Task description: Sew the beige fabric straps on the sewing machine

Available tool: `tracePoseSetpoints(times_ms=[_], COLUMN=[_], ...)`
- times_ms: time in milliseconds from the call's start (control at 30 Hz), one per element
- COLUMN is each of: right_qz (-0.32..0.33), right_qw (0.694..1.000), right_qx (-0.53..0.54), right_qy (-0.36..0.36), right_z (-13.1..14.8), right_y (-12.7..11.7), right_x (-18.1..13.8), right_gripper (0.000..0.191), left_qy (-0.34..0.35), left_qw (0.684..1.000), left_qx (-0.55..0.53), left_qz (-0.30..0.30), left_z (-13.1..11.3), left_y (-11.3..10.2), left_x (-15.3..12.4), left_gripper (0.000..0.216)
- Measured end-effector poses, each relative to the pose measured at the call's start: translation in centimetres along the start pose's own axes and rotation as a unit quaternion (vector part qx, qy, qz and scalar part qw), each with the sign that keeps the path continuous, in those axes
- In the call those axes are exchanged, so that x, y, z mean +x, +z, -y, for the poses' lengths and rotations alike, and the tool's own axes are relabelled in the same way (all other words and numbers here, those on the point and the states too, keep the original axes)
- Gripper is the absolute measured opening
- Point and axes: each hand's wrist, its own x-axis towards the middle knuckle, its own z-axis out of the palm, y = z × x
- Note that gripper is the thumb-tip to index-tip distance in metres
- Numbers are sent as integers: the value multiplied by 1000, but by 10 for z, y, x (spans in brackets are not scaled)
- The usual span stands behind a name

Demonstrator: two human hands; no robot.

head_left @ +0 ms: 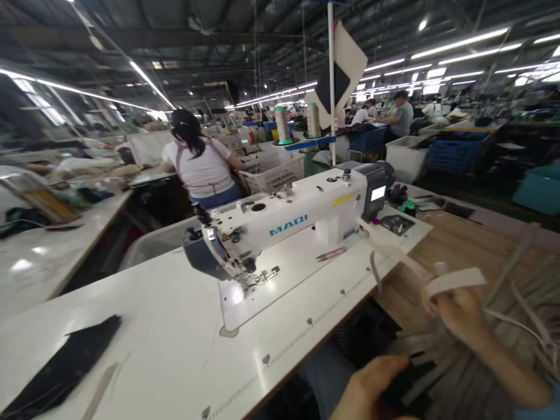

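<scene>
My right hand point(457, 309) is at the right, closed on a pale beige strip point(459, 280). The strip's wide end curls over my fingers, and a long beige length point(396, 254) runs from the hand back toward the sewing machine's right end. My left hand point(370, 388) is low in the view, cut off by the bottom edge. Its thumb and fingers are apart, with dark pieces point(420, 370) just beyond them; nothing shows in its grasp. The white sewing machine point(289, 219) stands on its table, its needle area lit and bare of fabric.
Pink-handled tweezers point(331, 254) lie beside the machine arm. Black fabric point(65, 367) and a beige strip point(100, 391) rest on the table's left. Many grey-beige strips point(459, 361) spread at lower right. A person point(201, 157) works behind the machine, near a white basket point(275, 172).
</scene>
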Motion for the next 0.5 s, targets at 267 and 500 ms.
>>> tracePoseSetpoints(times_ms=[267, 500], right_qz=[147, 427], right_qw=[986, 900], right_qx=[74, 81], right_qy=[-13, 43], right_z=[-7, -7], right_y=[74, 57], right_x=[-59, -71], right_gripper=[38, 55], left_qy=[-38, 51], left_qw=[903, 810], left_qx=[-323, -451], left_qz=[-280, -372], left_z=[-4, -27], left_y=[29, -23], left_x=[64, 42], left_gripper=[53, 46])
